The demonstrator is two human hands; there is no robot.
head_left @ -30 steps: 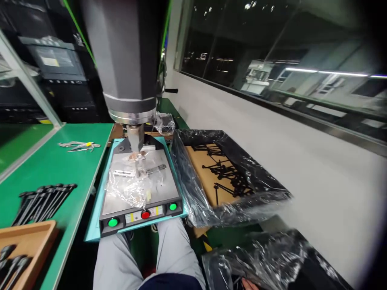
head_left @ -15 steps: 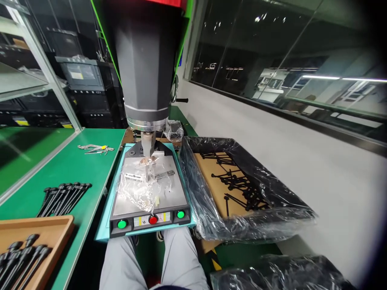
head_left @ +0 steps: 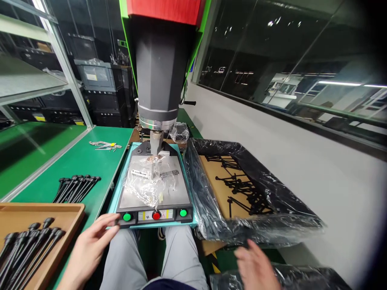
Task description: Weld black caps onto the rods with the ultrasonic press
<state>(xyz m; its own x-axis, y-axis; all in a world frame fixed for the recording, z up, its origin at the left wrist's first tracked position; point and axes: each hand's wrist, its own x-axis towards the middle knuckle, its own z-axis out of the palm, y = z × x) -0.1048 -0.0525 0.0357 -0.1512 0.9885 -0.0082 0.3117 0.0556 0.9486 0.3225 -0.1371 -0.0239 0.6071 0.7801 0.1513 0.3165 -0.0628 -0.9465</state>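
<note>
My left hand (head_left: 87, 249) reaches toward the press machine's control panel (head_left: 155, 215), fingers stretched out, tips near the left green button (head_left: 127, 217); it holds nothing. My right hand (head_left: 256, 268) hovers low at the right, fingers apart and blurred, above a black plastic bag (head_left: 302, 278) and just below the lined box (head_left: 266, 219). The machine's grey head (head_left: 160, 64) stands over a metal plate (head_left: 178, 189) bearing a crumpled clear plastic sheet (head_left: 142, 185).
A wooden tray (head_left: 45, 211) of black rods sits at the lower left, with a loose bundle of black rods (head_left: 77, 187) on the green bench. The lined box holds black parts (head_left: 242, 189) on cardboard. Pliers (head_left: 105, 146) lie farther back. A white wall runs along the right.
Both hands have come into view from below: the left toward the panel's left button, the right beside the lined box. The camera has tilted up.
</note>
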